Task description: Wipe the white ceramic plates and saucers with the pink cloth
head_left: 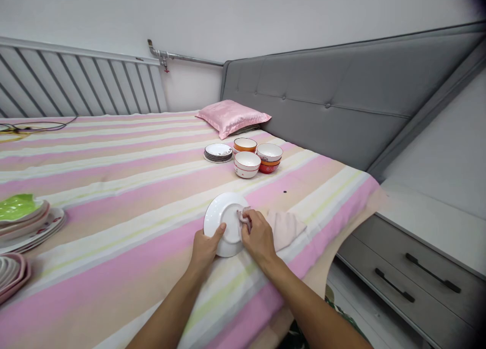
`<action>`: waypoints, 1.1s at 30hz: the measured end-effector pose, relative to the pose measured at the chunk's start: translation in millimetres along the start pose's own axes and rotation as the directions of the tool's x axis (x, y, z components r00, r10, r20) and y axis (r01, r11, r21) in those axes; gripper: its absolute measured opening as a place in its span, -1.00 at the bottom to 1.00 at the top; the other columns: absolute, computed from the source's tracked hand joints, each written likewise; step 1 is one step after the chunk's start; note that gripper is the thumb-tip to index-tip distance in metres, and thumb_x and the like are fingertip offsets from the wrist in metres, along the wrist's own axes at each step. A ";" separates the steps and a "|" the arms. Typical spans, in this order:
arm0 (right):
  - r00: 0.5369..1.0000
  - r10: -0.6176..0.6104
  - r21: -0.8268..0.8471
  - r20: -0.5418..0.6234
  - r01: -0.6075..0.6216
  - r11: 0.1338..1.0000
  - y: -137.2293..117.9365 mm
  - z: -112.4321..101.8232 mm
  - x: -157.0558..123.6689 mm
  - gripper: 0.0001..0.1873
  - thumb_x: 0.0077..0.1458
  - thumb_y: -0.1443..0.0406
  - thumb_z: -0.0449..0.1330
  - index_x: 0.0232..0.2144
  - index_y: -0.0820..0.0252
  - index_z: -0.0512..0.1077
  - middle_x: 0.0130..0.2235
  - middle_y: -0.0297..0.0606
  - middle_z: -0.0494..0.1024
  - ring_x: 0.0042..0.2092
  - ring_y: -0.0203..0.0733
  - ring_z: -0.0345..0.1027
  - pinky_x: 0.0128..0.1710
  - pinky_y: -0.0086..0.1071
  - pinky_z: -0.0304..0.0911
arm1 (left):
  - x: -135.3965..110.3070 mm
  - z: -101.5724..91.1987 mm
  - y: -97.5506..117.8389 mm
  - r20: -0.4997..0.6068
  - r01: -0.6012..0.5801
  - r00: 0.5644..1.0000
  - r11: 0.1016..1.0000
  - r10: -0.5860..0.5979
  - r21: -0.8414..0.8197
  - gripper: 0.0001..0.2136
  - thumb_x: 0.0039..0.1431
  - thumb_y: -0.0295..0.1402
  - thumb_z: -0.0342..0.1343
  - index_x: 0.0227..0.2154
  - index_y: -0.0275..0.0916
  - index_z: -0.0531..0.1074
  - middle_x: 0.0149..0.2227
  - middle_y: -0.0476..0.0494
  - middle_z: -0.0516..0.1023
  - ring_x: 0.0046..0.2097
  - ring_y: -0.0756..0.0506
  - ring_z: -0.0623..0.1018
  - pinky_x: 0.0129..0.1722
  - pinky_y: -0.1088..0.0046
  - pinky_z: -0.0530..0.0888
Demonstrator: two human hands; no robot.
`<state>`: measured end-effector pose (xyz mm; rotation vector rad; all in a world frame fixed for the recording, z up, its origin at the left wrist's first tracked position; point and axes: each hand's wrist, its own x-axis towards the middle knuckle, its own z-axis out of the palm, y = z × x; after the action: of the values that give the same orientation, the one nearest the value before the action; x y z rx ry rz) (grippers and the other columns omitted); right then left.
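A white plate is tilted up over the bed, its underside with the foot ring facing me. My left hand grips its lower left rim, thumb on the underside and the other fingers hidden behind. My right hand pinches a bunched pale pink cloth and presses it against the right part of the plate. The rest of that cloth trails to the right over the bedsheet.
Beyond the plate are stacked bowls and a stack of small plates. More dishes lie at the left edge. A pink pillow rests by the grey headboard. At right stands a drawer cabinet.
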<state>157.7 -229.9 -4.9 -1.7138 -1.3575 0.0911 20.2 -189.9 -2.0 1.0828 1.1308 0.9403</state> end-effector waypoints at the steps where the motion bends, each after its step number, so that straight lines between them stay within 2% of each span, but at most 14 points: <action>1: 1.000 -0.014 -0.004 0.022 0.014 1.000 -2.4 -0.1 -1.5 -0.74 -0.10 0.46 -0.01 -0.30 0.15 0.28 -0.28 -0.24 0.39 -0.25 -0.19 0.30 -0.24 -0.34 0.23 | 0.2 -0.2 -0.5 0.004 -0.003 1.000 1.000 0.003 -0.004 -0.55 -0.20 -0.10 0.22 -0.31 -0.39 0.47 -0.44 -0.18 0.54 -0.45 -0.09 0.49 -0.49 0.44 0.41; 9: 0.963 -0.245 0.121 0.109 0.231 0.965 -15.4 -3.4 -8.2 -0.79 -0.03 0.43 0.03 -0.29 0.16 0.31 -0.29 -0.23 0.39 -0.25 -0.20 0.29 -0.27 -0.37 0.24 | 1.3 -0.6 -0.8 0.031 -0.010 0.999 1.000 0.010 -0.015 -0.59 -0.15 -0.06 0.17 -0.40 -0.36 0.44 -0.55 -0.08 0.44 -0.50 -0.05 0.43 -0.53 0.48 0.36; 14: 0.938 -0.347 0.217 0.011 0.337 0.916 -18.9 -3.9 -1.5 -0.75 0.04 0.46 -0.02 -0.23 0.16 0.33 -0.27 -0.22 0.41 -0.17 -0.22 0.28 -0.19 -0.36 0.24 | -2.3 -0.4 1.5 0.075 -0.094 0.993 0.993 0.088 0.075 -0.63 -0.14 -0.06 0.15 -0.55 -0.36 0.39 -0.64 0.01 0.31 -0.59 0.04 0.28 -0.62 0.56 0.24; 19: 0.943 -0.305 0.195 -0.134 0.327 0.925 -14.5 -10.4 10.5 -0.76 0.06 0.47 -0.04 -0.28 0.15 0.35 -0.28 -0.21 0.40 -0.17 -0.21 0.28 -0.18 -0.33 0.24 | -10.8 0.5 8.3 0.143 -0.168 0.979 0.971 0.144 0.172 -0.64 -0.13 -0.09 0.15 -0.55 -0.38 0.44 -0.65 -0.02 0.34 -0.60 0.05 0.25 -0.64 0.57 0.19; 22: 0.958 -0.238 0.158 -0.160 0.263 0.952 -6.7 -12.8 14.0 -0.75 0.04 0.48 -0.05 -0.28 0.16 0.34 -0.28 -0.21 0.39 -0.19 -0.20 0.28 -0.19 -0.32 0.24 | -11.5 0.1 9.0 0.132 -0.156 0.983 0.968 0.131 0.198 -0.63 -0.14 -0.08 0.16 -0.56 -0.39 0.46 -0.68 -0.03 0.35 -0.61 0.03 0.27 -0.64 0.55 0.21; 27: 0.986 -0.144 0.070 -0.081 0.150 0.986 1.5 -12.3 11.7 -0.72 -0.03 0.50 -0.06 -0.29 0.17 0.32 -0.27 -0.21 0.37 -0.21 -0.20 0.27 -0.21 -0.35 0.21 | -6.3 -0.9 6.0 0.071 -0.083 0.995 0.987 0.074 0.139 -0.63 -0.23 -0.09 0.21 -0.54 -0.38 0.47 -0.65 -0.02 0.38 -0.59 0.00 0.32 -0.59 0.52 0.27; 33: 0.980 -0.167 -0.033 0.108 0.171 0.985 -0.8 -12.4 4.8 -0.75 -0.16 0.49 -0.02 -0.38 0.14 0.28 -0.36 -0.30 0.34 -0.31 -0.25 0.25 -0.30 -0.43 0.17 | -3.6 0.8 3.8 0.036 0.015 0.999 1.000 -0.014 -0.012 -0.58 -0.20 -0.05 0.19 -0.44 -0.37 0.44 -0.57 -0.06 0.41 -0.52 -0.03 0.38 -0.53 0.48 0.33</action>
<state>165.9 -233.5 5.0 -1.6402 -1.5875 0.0570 20.1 -192.6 2.6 1.0767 1.1007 0.9119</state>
